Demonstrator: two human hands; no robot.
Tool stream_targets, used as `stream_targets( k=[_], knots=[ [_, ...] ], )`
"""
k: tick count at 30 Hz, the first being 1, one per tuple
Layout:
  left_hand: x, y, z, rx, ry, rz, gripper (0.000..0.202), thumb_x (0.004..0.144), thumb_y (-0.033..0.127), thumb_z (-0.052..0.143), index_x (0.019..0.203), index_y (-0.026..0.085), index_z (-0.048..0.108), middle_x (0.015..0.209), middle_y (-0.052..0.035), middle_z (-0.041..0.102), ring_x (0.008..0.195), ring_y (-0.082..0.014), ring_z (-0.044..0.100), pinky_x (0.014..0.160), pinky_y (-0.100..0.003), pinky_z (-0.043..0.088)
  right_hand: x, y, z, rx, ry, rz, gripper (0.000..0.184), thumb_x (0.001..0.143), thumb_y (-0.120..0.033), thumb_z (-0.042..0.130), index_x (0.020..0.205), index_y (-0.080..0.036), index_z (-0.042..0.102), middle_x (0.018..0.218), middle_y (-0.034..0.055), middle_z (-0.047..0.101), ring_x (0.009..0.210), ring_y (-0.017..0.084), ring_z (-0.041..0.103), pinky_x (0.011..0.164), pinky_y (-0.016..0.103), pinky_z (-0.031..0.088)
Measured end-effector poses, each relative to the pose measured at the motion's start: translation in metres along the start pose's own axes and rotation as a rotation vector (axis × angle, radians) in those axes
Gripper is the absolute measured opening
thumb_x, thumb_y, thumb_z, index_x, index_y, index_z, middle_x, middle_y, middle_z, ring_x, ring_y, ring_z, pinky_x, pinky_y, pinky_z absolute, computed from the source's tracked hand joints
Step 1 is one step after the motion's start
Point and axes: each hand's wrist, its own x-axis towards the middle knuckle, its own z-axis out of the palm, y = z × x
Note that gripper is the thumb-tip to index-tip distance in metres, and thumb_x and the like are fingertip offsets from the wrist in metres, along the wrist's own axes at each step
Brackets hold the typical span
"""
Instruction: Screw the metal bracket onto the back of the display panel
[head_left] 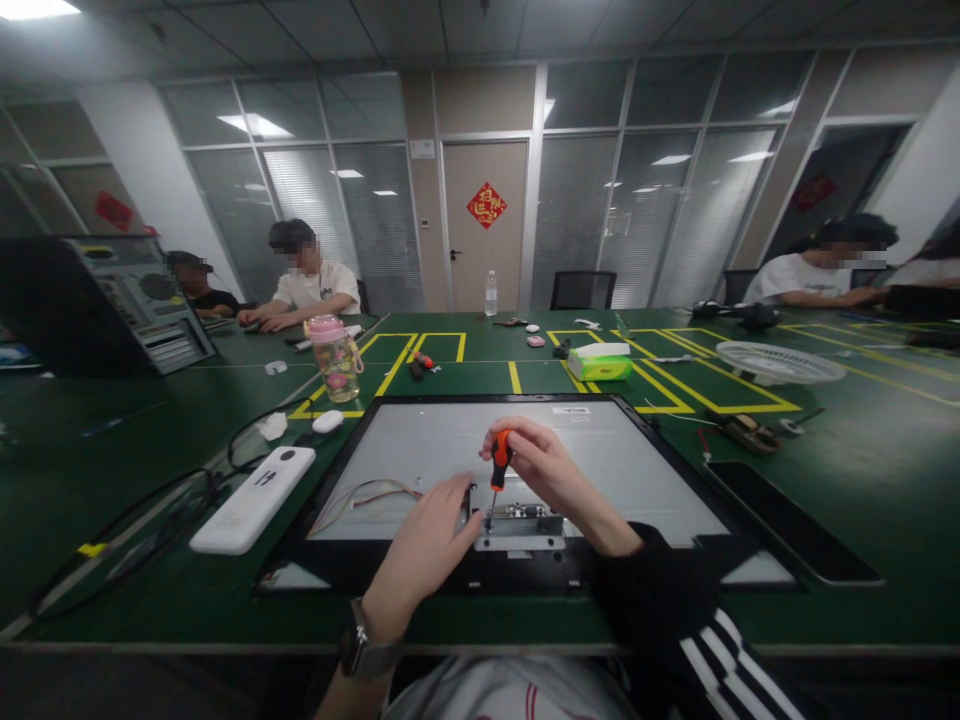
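Observation:
My right hand [536, 463] is closed around the orange and black handle of a screwdriver [501, 460]. The shaft points down, its tip at the left part of a metal bracket [521, 542]. This bracket sits near the close edge of a flat display panel [630, 470], which lies with its grey metal back up and a black frame around it. At the bracket's left end rests my left hand [431, 535], fingers stretched out and thumb apart, touching there. Thin coloured wires [367, 493] run across the panel to the left of that hand.
Left of the panel lie a white power bank [255, 500], black cables [135, 520] and a pink-lidded bottle [334, 360]. A phone [787, 520] lies to the right. Beyond stand a green tissue pack [600, 362] and a white fan grille [780, 362]. Other people sit across the table.

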Motion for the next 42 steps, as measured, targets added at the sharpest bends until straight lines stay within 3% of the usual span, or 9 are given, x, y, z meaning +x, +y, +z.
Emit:
stream_targets(
  k=[6, 13, 19, 25, 31, 37, 42],
  knots=[
    [0.000, -0.002, 0.003, -0.013, 0.008, 0.008, 0.043, 0.096, 0.036, 0.044, 0.134, 0.017, 0.049, 0.138, -0.0150, 0.056, 0.127, -0.0281, 0.052, 0.109, -0.048, 0.038, 0.003, 0.005, -0.003, -0.102, 0.141, -0.116, 0.025, 0.061, -0.040, 0.086, 0.070, -0.022, 0.071, 0.077, -0.0008, 0.062, 0.072, 0.014, 0.061, 0.067, 0.028, 0.051],
    [0.000, -0.003, 0.002, 0.001, 0.000, 0.011, 0.045, 0.096, 0.035, 0.044, 0.135, 0.014, 0.048, 0.139, -0.0158, 0.055, 0.129, -0.0281, 0.050, 0.110, -0.047, 0.037, 0.000, -0.003, 0.001, -0.039, 0.001, 0.003, 0.032, 0.081, -0.046, 0.070, 0.102, -0.023, 0.070, 0.085, 0.0038, 0.069, 0.079, 0.017, 0.065, 0.077, 0.033, 0.052],
    [0.001, 0.000, 0.000, 0.009, -0.005, 0.011, 0.046, 0.096, 0.036, 0.044, 0.135, 0.012, 0.049, 0.139, -0.0168, 0.054, 0.129, -0.0285, 0.050, 0.111, -0.046, 0.036, 0.001, 0.003, -0.003, -0.044, 0.014, -0.068, 0.023, 0.078, -0.045, 0.074, 0.083, -0.022, 0.071, 0.086, 0.0019, 0.066, 0.082, 0.016, 0.064, 0.082, 0.033, 0.051],
    [0.000, -0.002, 0.002, 0.002, 0.001, 0.015, 0.046, 0.096, 0.036, 0.044, 0.136, 0.013, 0.048, 0.139, -0.0167, 0.054, 0.130, -0.0282, 0.049, 0.111, -0.046, 0.036, -0.001, -0.002, -0.001, -0.056, -0.060, -0.024, 0.028, 0.088, -0.043, 0.064, 0.106, -0.023, 0.069, 0.087, 0.0039, 0.069, 0.083, 0.017, 0.066, 0.078, 0.032, 0.052],
    [0.000, 0.000, 0.000, 0.001, -0.008, 0.000, 0.046, 0.096, 0.035, 0.045, 0.136, 0.013, 0.048, 0.140, -0.0162, 0.054, 0.130, -0.0276, 0.049, 0.111, -0.045, 0.036, -0.001, -0.006, -0.002, -0.127, -0.059, -0.043, 0.029, 0.091, -0.041, 0.060, 0.112, -0.022, 0.068, 0.097, 0.0068, 0.070, 0.090, 0.019, 0.067, 0.084, 0.035, 0.051],
    [-0.001, -0.001, 0.001, 0.016, -0.012, 0.008, 0.046, 0.096, 0.035, 0.044, 0.136, 0.014, 0.047, 0.140, -0.0156, 0.054, 0.130, -0.0274, 0.050, 0.111, -0.045, 0.036, -0.001, -0.002, -0.005, -0.306, 0.052, -0.191, 0.012, 0.077, -0.030, 0.077, 0.086, -0.024, 0.073, 0.089, 0.0013, 0.063, 0.082, 0.015, 0.061, 0.076, 0.028, 0.050],
    [0.000, -0.002, 0.002, 0.023, -0.001, 0.007, 0.046, 0.097, 0.035, 0.045, 0.137, 0.013, 0.047, 0.140, -0.0155, 0.054, 0.130, -0.0273, 0.050, 0.111, -0.044, 0.036, -0.003, -0.006, -0.002, -0.439, 0.060, -0.221, 0.026, 0.092, -0.036, 0.057, 0.110, -0.025, 0.071, 0.102, 0.0062, 0.068, 0.097, 0.019, 0.063, 0.091, 0.036, 0.049]
  ],
)
